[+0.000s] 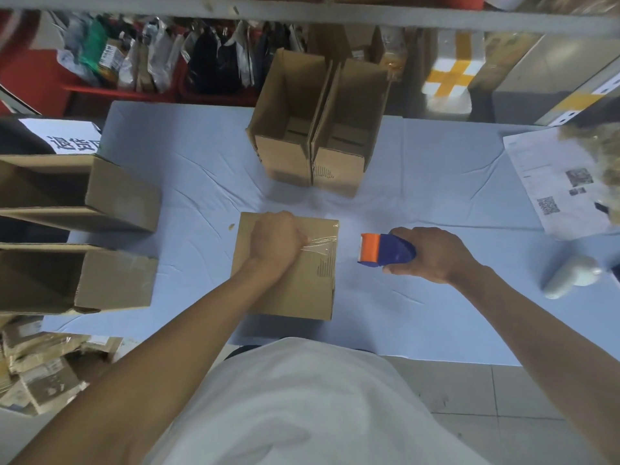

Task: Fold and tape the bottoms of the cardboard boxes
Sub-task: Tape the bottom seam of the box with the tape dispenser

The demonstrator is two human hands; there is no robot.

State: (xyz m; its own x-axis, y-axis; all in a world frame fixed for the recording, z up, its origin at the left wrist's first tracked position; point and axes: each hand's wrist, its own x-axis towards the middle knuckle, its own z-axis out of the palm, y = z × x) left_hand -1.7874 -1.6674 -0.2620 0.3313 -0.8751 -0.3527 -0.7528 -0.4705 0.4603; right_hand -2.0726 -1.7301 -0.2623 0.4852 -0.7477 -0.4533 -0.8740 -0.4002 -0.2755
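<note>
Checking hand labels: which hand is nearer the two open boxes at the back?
Left. The left hand presses on the taped box directly in front of the open boxes; the right hand, holding the tape dispenser, is off to their right.

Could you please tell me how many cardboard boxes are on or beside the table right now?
5: one under the left hand, two open boxes side by side at the back, two lying sideways at the left edge. Others may be hidden.

Matt brown cardboard box (285, 283), crinkled glossy clear tape (320, 245) across it; smooth shiny orange-and-blue plastic dispenser (385, 251); creased pale matt tablecloth (201, 182).
</note>
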